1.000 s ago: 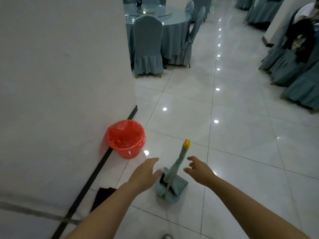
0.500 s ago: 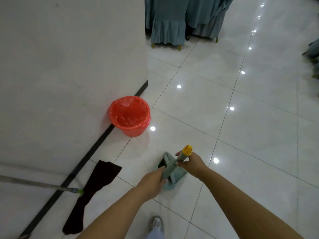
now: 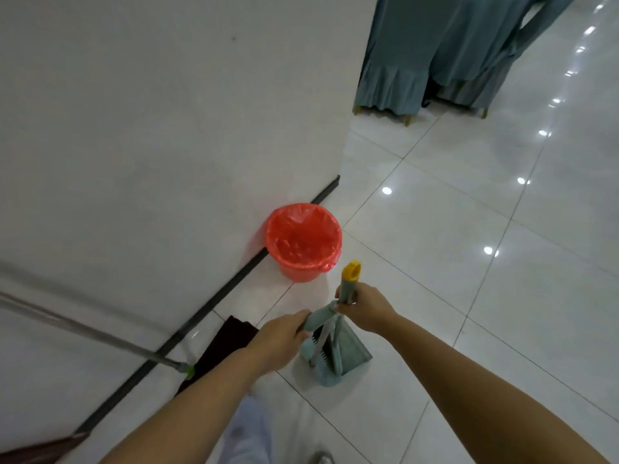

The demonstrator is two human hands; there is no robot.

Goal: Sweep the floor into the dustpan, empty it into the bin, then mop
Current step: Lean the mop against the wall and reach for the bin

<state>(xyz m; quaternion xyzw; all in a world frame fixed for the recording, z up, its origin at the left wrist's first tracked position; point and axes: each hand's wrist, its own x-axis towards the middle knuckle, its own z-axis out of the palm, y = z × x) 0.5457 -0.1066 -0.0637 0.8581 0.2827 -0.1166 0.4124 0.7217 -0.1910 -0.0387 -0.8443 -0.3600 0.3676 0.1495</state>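
Glossy white tiles by the wall, red bin (image 3: 303, 241) just ahead, my left hand (image 3: 279, 341) wrapped round the brush handle (image 3: 318, 318), right hand (image 3: 366, 308) gripping the dustpan handle (image 3: 348, 284) w/ dustpan (image 3: 346, 353) still clipped on floor — yank unevenly & it could tip.

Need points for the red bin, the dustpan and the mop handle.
red bin (image 3: 303, 244): head view, on the liner inside the rim.
dustpan (image 3: 350, 351): head view, on its teal pan wall.
mop handle (image 3: 100, 334): head view, mid-shaft of the metal pole.
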